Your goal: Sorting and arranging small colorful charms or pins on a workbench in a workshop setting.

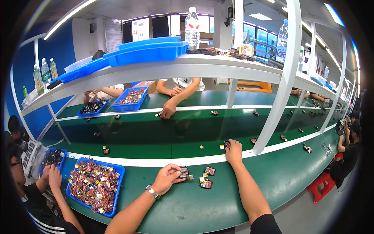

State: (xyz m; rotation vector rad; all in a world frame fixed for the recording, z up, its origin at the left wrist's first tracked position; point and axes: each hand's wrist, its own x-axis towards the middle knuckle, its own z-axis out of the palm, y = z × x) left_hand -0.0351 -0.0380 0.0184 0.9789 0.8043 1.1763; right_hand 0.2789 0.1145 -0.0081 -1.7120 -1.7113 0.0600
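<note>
My left hand (167, 179), with a metal-banded watch at the wrist, pinches a small electronic part (184, 172) with a grey face and a yellow-and-white tab, just above the green bench. Right of it, two similar parts lie on the bench: one dark and reddish (210, 171), the other red and black with a white-and-yellow piece (205, 183). Farther off, my right hand (233, 151) reaches over the white rail onto the green conveyor belt. Its fingers close on another red-and-black electronic part (227, 144), partly hidden by them.
A blue bin (121, 170) heaped with reddish parts stands at my left, beside a co-worker's arms. The white rail (187, 160) divides bench and belt. More parts (106, 150) are spread along the belt. Across it, another person's hand (168, 110) touches a part. A white post (278, 84) rises right.
</note>
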